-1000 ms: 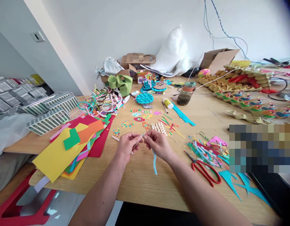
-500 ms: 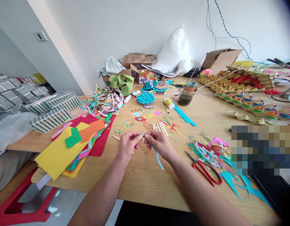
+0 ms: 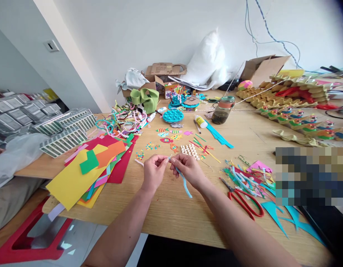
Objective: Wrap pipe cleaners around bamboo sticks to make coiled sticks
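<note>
A light blue pipe cleaner [image 3: 187, 187] hangs down from my right hand [image 3: 188, 167], whose fingers are pinched on it. The fingertips of my left hand [image 3: 154, 170] pinch the same pipe cleaner's upper end, right beside the right fingertips. Both hands are held above the wooden table [image 3: 166, 207]. Just beyond them lie an orange paper fish [image 3: 174, 148], rows of small white pieces [image 3: 189, 151] and several other decorated paper fish [image 3: 166, 140]. A pale pink pipe cleaner [image 3: 139, 162] lies partly behind my left hand.
Coloured sheets [image 3: 68, 178] are stacked at left. Red-handled scissors [image 3: 245, 202] and scraps [image 3: 249, 181] lie at right. Farther back stand a glue bottle [image 3: 201, 121], a jar [image 3: 223, 110] and a round blue piece [image 3: 173, 116]. Egg trays [image 3: 296, 92] fill the back right.
The left fingers have straightened slightly, while both hands keep pinching the pipe cleaner. Its hanging end has shifted a little left. The whole view has shifted slightly.
</note>
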Available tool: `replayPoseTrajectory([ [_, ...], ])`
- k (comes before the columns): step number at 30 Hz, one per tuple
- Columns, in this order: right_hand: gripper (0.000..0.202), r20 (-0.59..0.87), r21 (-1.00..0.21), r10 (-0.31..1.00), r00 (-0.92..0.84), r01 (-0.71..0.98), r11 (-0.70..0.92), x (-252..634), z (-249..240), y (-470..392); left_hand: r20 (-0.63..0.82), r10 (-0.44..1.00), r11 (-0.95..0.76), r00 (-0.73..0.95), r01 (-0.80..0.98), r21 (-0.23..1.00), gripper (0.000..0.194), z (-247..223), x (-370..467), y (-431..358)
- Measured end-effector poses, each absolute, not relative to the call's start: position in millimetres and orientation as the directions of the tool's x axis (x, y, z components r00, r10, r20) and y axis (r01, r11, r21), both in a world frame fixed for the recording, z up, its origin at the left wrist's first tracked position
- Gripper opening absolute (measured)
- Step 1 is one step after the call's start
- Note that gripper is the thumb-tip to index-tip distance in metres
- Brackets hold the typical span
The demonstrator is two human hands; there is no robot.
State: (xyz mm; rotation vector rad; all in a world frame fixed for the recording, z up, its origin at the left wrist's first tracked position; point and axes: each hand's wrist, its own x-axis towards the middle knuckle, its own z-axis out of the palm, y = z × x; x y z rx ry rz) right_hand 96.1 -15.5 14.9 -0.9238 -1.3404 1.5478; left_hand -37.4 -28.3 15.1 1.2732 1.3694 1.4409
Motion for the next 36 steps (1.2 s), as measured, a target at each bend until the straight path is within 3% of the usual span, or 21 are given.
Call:
replayPoseTrajectory([
  [4,0.039,0.025,-0.997,0.92,-0.39,-0.074,-0.005,98,12,-13,-0.126,0.987,0.107,-0.103,-0.171,0.979,0.027,17,-44,-22],
  [7,0.026,0.19,-0.971,0.944,-0.268,0.09,0.221,101,8,-11,-0.228,0.972,0.207,-0.054,-0.251,0.945,0.032,20,-47,-20],
  [9,0.017,0.387,-0.864,0.896,-0.218,0.254,0.435,104,7,-11,-0.248,0.968,0.228,-0.042,-0.261,0.938,0.033,21,-49,-21],
  [12,0.015,0.597,-0.628,0.745,-0.298,0.404,0.665,107,9,-13,-0.244,0.969,0.227,-0.032,-0.269,0.936,0.034,24,-49,-22],
  [15,0.018,0.663,-0.489,0.644,-0.383,0.431,0.759,108,11,-16,-0.24,0.97,0.223,-0.028,-0.278,0.934,0.035,26,-48,-24],
  [21,0.018,0.695,-0.373,0.583,-0.422,0.482,0.793,108,6,-17,-0.248,0.968,0.23,-0.038,-0.261,0.938,0.033,26,-47,-24],
  [28,0.022,0.707,-0.268,0.52,-0.48,0.498,0.825,109,5,-17,-0.092,0.986,0.078,-0.139,-0.102,0.992,0.023,18,-43,-25],
  [32,0.027,0.692,-0.229,0.49,-0.53,0.483,0.845,111,6,-17,0.146,0.977,-0.113,-0.158,0.201,0.973,0.016,14,-40,-30],
  [36,0.025,0.684,-0.269,0.515,-0.517,0.477,0.837,113,7,-15,0.347,0.935,-0.273,-0.068,0.486,0.83,0.007,13,-40,-34],
])
